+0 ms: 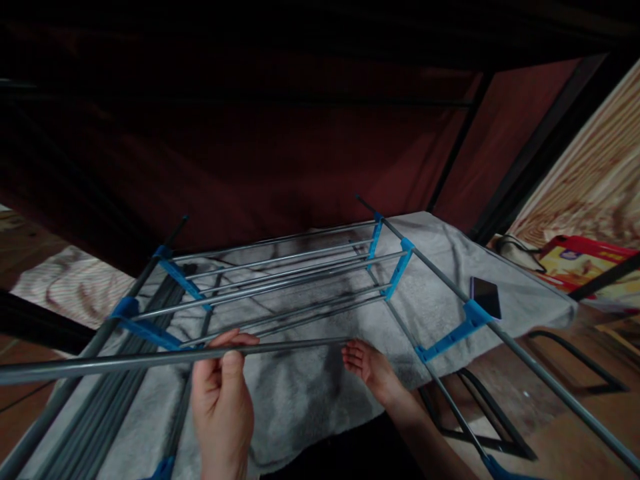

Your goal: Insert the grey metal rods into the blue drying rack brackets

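A long grey metal rod [295, 345] runs crosswise in front of me, above a partly assembled rack with blue plastic brackets [165, 333]. My left hand [225, 400] is closed around the rod, thumb on the near side. At the rod's right end is my right hand [373, 373], its fingers curled against the tip; the thumb is hidden. Several thin crossbars [280, 283] join the rack's left side tube [95, 347] to its right side tube [440, 270]. Another blue bracket [453, 333] on the right side has no crossbar in it.
Several loose grey rods [120, 393] lie at the left on a grey blanket [310, 407]. A phone [485, 297] rests on the blanket at the right. Black tubular frames [493, 417] stand on the floor, lower right. A red and yellow package [585, 263] is beyond.
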A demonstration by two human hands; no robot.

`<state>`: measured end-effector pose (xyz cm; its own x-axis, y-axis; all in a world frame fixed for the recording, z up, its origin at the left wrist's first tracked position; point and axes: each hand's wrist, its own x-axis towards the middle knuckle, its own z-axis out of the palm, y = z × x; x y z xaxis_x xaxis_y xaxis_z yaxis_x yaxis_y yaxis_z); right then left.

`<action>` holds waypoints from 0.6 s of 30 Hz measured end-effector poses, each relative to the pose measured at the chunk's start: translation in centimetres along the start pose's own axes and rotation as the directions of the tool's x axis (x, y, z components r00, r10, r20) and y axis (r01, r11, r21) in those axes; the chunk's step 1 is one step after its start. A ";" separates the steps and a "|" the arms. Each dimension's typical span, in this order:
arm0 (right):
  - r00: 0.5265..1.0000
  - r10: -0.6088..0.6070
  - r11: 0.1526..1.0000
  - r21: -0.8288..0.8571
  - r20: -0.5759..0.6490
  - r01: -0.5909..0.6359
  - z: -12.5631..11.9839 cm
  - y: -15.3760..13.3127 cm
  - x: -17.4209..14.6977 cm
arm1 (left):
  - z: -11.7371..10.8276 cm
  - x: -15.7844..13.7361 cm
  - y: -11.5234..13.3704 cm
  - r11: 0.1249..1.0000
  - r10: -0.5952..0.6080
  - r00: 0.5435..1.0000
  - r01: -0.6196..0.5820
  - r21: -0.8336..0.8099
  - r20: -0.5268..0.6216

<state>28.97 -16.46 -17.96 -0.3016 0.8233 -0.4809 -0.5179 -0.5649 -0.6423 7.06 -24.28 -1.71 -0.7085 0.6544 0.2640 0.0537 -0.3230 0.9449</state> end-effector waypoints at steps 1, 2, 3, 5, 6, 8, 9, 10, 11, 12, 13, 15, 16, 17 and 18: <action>1.000 -0.004 1.000 -0.003 0.008 0.004 -0.1 0.0 0.0 | 0.1 0.2 0.6 0.999 0.048 0.999 -0.048 -0.024 -0.017; 1.000 -0.007 1.000 -0.004 0.013 0.007 -0.1 0.0 0.0 | 0.3 0.4 1.3 0.993 0.099 0.995 -0.101 -0.062 -0.031; 1.000 -0.009 1.000 -0.004 0.013 0.009 -0.1 0.0 0.0 | 0.5 0.7 1.8 0.983 0.144 0.989 -0.147 -0.106 -0.041; 1.000 -0.009 1.000 -0.004 0.003 0.009 -0.2 0.1 0.1 | 0.8 1.2 2.8 0.965 0.194 0.980 -0.198 -0.174 -0.044; 1.000 -0.008 1.000 -0.005 -0.004 0.008 -0.2 0.1 0.2 | 1.0 1.4 3.1 0.959 0.212 0.976 -0.216 -0.183 -0.038; 1.000 -0.008 1.000 -0.009 -0.018 0.008 -0.3 0.3 0.2 | 1.2 1.9 3.4 0.959 0.235 0.972 -0.236 -0.159 -0.026; 1.000 -0.010 1.000 -0.012 -0.022 0.010 -0.3 0.4 0.3 | 1.2 2.1 3.5 0.961 0.240 0.971 -0.240 -0.136 -0.021; 1.000 -0.014 1.000 -0.014 -0.027 0.014 -0.4 0.4 0.3 | 1.3 2.3 3.6 0.964 0.243 0.970 -0.244 -0.110 -0.017; 0.999 -0.019 1.000 -0.013 -0.032 0.018 -0.4 0.5 0.3 | 1.5 2.4 3.7 0.967 0.244 0.970 -0.244 -0.078 -0.012; 0.999 -0.023 1.000 -0.013 -0.037 0.022 -0.4 0.6 0.3 | 1.6 2.5 3.8 0.970 0.241 0.971 -0.241 -0.041 -0.001; 0.999 -0.028 1.000 -0.011 -0.042 0.027 -0.5 0.6 0.3 | 1.8 2.5 3.8 0.972 0.236 0.972 -0.236 0.004 0.018; 0.999 -0.037 0.999 -0.011 -0.040 0.037 -0.6 0.7 0.3 | 2.2 2.4 3.9 0.969 0.213 0.974 -0.220 0.113 0.073; 0.998 -0.045 0.999 -0.013 -0.033 0.045 -0.6 0.7 0.2 | 2.3 2.3 3.9 0.963 0.197 0.975 -0.212 0.167 0.099; 0.998 -0.055 0.998 -0.017 -0.022 0.055 -0.7 0.6 0.2 | 2.4 2.2 3.8 0.955 0.182 0.976 -0.205 0.215 0.121; 0.998 -0.067 0.998 -0.021 -0.013 0.067 -0.8 0.6 0.2 | 2.5 2.1 3.5 0.945 0.172 0.975 -0.203 0.255 0.138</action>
<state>29.26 -16.66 -18.91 -0.2560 0.8585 -0.4444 -0.5201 -0.5099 -0.6853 7.55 -22.38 2.66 -0.5847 0.6770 0.4470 0.3738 -0.2642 0.8891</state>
